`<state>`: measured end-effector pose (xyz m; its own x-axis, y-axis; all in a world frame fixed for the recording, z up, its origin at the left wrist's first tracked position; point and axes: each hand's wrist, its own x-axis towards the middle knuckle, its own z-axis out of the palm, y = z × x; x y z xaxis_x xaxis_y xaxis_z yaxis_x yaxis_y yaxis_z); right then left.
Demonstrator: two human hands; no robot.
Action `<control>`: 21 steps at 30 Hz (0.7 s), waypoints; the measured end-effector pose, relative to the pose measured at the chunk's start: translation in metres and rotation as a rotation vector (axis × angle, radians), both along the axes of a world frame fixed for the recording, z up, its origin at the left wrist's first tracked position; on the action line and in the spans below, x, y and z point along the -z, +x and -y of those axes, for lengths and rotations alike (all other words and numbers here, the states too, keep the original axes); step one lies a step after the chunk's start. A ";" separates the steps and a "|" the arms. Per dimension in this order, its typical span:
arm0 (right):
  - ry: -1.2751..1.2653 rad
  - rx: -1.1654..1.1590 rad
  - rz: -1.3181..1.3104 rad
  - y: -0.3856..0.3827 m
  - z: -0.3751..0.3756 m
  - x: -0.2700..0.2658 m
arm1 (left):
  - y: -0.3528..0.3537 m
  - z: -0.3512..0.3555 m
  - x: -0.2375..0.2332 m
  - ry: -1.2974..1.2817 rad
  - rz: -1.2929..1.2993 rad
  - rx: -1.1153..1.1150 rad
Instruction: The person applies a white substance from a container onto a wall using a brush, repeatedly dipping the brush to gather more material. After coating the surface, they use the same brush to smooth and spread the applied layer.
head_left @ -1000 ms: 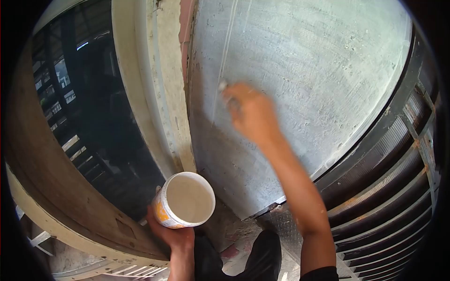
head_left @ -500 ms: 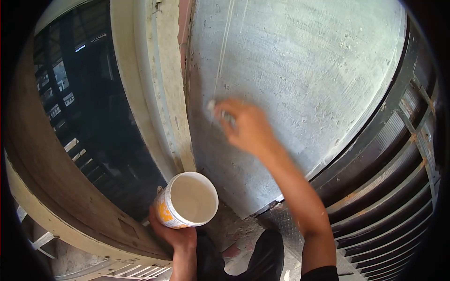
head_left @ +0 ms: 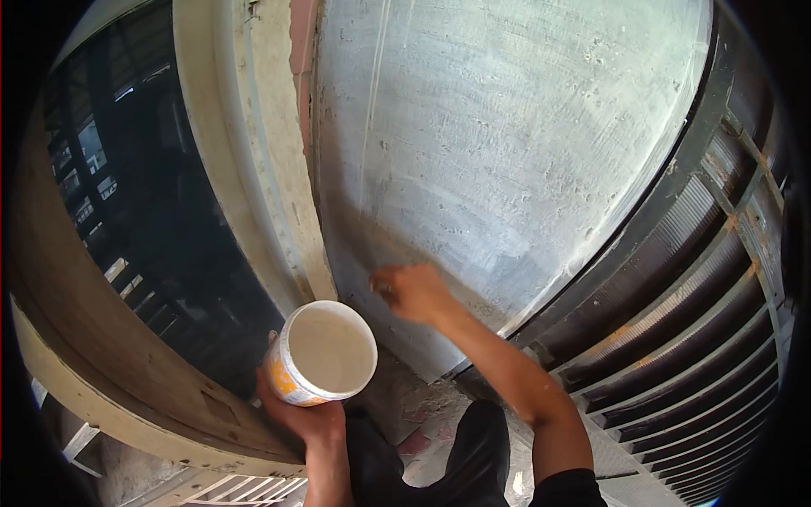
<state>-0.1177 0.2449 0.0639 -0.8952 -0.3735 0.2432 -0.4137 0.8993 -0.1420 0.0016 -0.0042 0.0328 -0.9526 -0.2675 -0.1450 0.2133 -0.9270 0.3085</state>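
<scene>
A white bucket with an orange label sits tilted in my left hand, which grips it from below and the side. Pale, whitish material shows inside it. My right hand is closed in front of the lower part of a grey, rough wall panel, up and right of the bucket's rim. What its fingers hold, if anything, is hidden. Two thin pale lines run down the panel's upper left.
A cream frame and a dark glass pane stand on the left. A black metal gate with rust spots is on the right. Debris lies on the floor beyond my knees.
My right hand has moved down the panel, closer to the bucket's height. The small light thing earlier seen at its fingertips no longer shows. The view has shifted slightly.
</scene>
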 end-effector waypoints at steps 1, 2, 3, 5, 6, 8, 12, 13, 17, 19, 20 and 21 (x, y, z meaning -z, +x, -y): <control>0.025 0.030 -0.183 0.002 0.001 -0.024 | 0.001 0.001 -0.002 -0.008 0.004 0.003; 0.050 0.058 -0.361 0.007 0.004 -0.062 | 0.002 0.001 -0.004 -0.018 0.008 0.009; 0.005 0.067 -0.467 0.015 0.006 -0.094 | 0.003 0.000 -0.006 -0.026 0.013 0.011; -0.047 0.081 -0.563 0.030 0.006 -0.131 | 0.003 -0.001 -0.009 -0.023 0.036 0.010; -0.031 0.062 -0.727 0.036 0.004 -0.141 | 0.004 -0.001 -0.010 -0.011 0.045 0.010; 0.021 0.007 -0.932 0.047 -0.001 -0.140 | 0.003 0.000 -0.008 -0.019 0.017 0.018; 0.344 0.033 -0.376 0.063 -0.010 -0.008 | 0.003 0.000 -0.007 -0.006 0.040 0.009; 0.267 -0.013 -0.271 0.071 -0.009 0.016 | 0.002 0.001 -0.003 -0.003 0.035 0.015; -0.015 0.008 -0.227 0.078 -0.014 -0.028 | -0.001 0.005 0.010 -0.043 -0.010 0.025; 0.006 0.038 -0.585 0.079 -0.021 -0.096 | 0.003 0.007 0.012 -0.049 0.008 0.052; -0.015 0.054 -0.685 0.084 -0.029 -0.122 | 0.004 0.007 0.011 -0.046 0.015 0.049; -0.037 0.070 -0.794 0.090 -0.035 -0.140 | 0.002 0.007 0.009 -0.044 0.013 0.046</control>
<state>-0.0278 0.2801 0.2034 -0.4703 -0.3022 0.8292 -0.3462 0.9274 0.1416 0.0036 -0.0108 0.0242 -0.9621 -0.2298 -0.1464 0.1666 -0.9213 0.3514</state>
